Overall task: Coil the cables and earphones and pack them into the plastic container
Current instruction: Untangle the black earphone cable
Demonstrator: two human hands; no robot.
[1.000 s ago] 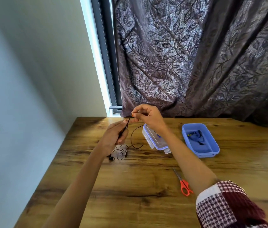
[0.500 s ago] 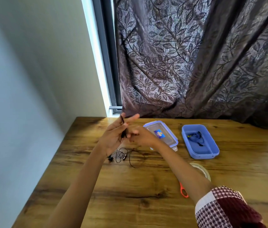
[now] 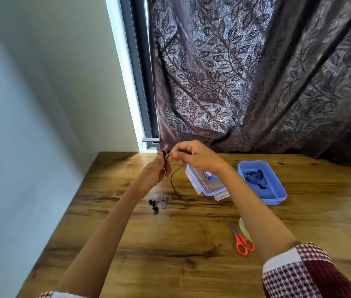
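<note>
Black earphones lie on the wooden table, their buds on the surface and the thin cable rising to my hands. My left hand is held upright with cable turns around its fingers. My right hand pinches the cable beside the left fingertips, above the table. A blue plastic container stands at the right with a dark coiled cable inside. Its clear lid with a blue rim lies between the container and my hands, partly hidden by my right wrist.
Orange-handled scissors lie on the table under my right forearm, next to a roll of clear tape that the arm mostly hides. A dark leaf-patterned curtain hangs behind the table. A wall stands at the left.
My right hand rose from below the left palm to the left fingertips, carrying the cable over them. Less loose cable lies on the table.
</note>
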